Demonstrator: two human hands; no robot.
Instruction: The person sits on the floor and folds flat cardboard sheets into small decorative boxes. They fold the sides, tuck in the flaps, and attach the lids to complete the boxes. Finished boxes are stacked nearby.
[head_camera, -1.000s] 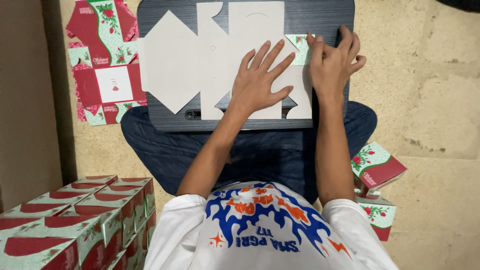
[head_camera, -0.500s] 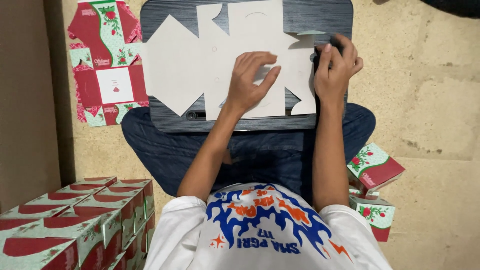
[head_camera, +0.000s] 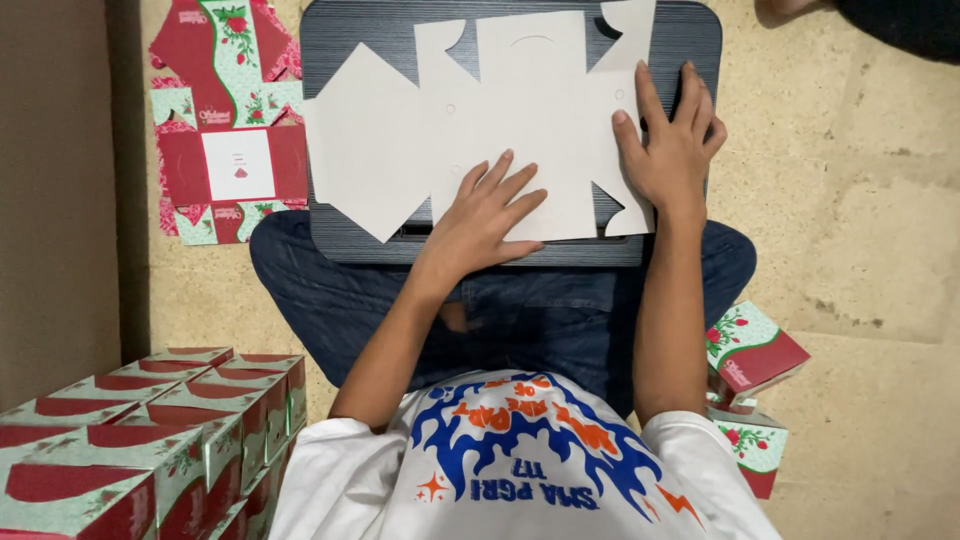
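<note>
Below, on the person's lap, lies a dark lap board (head_camera: 340, 60), and on this board a flat white cardboard cut-out (head_camera: 500, 130) is spread with its plain side up — an unfolded box with pointed and notched flaps. The left hand (head_camera: 485, 215) rests flat on the lower middle part of the cut-out, its fingers (head_camera: 510, 185) spread and stretched toward the far edge; it presses and grips nothing. The right hand (head_camera: 670, 150) lies on the right side of the cut-out, palm down, with fingers also spread, partly on the card and partly on the bare board beside it. Both forearms come up from a white shirt with a blue and orange print, over blue jeans (head_camera: 330, 300).

To the left of the board, on the pale stone floor (head_camera: 860, 260), lies another unfolded box (head_camera: 230, 130), printed side up, red and light green with roses — just beside the board's left edge. In the lower left corner stands a stack of finished boxes (head_camera: 140, 430) of the same pattern. Near the person's right knee are two more folded boxes (head_camera: 750, 385), one upon the other.
</note>
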